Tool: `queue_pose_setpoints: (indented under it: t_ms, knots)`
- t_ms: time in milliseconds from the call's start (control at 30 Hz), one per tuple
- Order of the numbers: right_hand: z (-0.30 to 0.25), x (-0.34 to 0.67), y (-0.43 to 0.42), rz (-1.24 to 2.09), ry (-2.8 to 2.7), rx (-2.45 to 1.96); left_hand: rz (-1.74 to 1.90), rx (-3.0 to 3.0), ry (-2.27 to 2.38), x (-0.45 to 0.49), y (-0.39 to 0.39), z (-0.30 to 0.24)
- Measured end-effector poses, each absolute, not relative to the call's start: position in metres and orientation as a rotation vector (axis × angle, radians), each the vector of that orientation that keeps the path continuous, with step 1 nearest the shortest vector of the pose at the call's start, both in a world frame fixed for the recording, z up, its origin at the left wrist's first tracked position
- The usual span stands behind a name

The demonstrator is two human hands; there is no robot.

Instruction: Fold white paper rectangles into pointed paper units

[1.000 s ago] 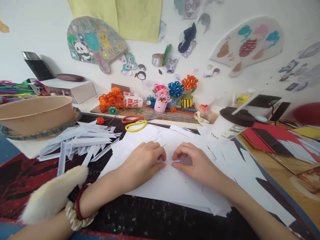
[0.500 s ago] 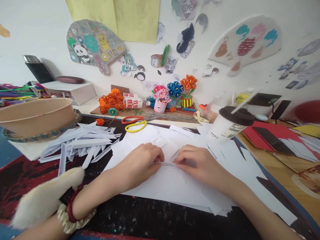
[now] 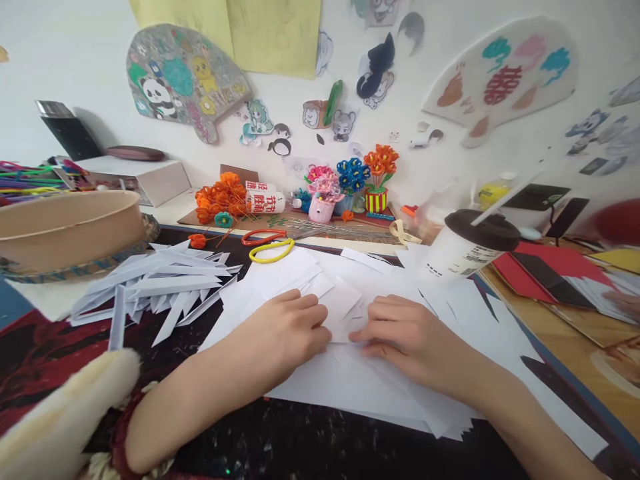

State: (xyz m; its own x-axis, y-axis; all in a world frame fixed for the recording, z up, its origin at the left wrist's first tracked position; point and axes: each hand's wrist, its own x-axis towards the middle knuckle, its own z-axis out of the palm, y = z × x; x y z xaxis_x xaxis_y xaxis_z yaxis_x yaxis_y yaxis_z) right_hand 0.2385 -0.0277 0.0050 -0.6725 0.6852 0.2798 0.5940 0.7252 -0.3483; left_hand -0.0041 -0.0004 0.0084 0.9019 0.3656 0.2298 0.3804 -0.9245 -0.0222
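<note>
A small piece of white paper lies between my hands, over a stack of larger white sheets. My left hand is closed at its left end, the fingers curled and pressed down. At the right end my right hand grips the edge, index fingertip on the paper and thumb just below it. My palms hide part of the piece. More small cut pieces lie just beyond my fingers. Left of my left arm is a heap of narrow folded paper strips.
Scissors with red and yellow handles lie behind the sheets. A lidded cup with a straw stands right, a beige round container left. Pipe-cleaner flowers line the back. Another person's hand shows at the right edge.
Both hands have come slightly nearer to me. The paper's raised edge now lies flatter, and my right index finger is stretched further along it. Another person's hand has appeared at the right.
</note>
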Motion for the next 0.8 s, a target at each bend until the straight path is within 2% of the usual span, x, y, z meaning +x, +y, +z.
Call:
queue_pose_setpoints:
  t_ms: [333,500,800]
  knots:
    - [0.0034,0.2359,-0.0266,0.205,-2.518,-0.964,-0.218,-2.831,-0.448,-0.002,-0.0068,0.0157]
    - [0.0067,0.2326,-0.0275,0.121,-2.47,-1.004,-0.358,-2.78,-0.622,-0.0017,-0.0026,0.0107]
    - [0.0033,0.2336,-0.029,0.318,-2.306,-0.979,-0.713,-2.985,-0.861,-0.0046,-0.0016,0.0118]
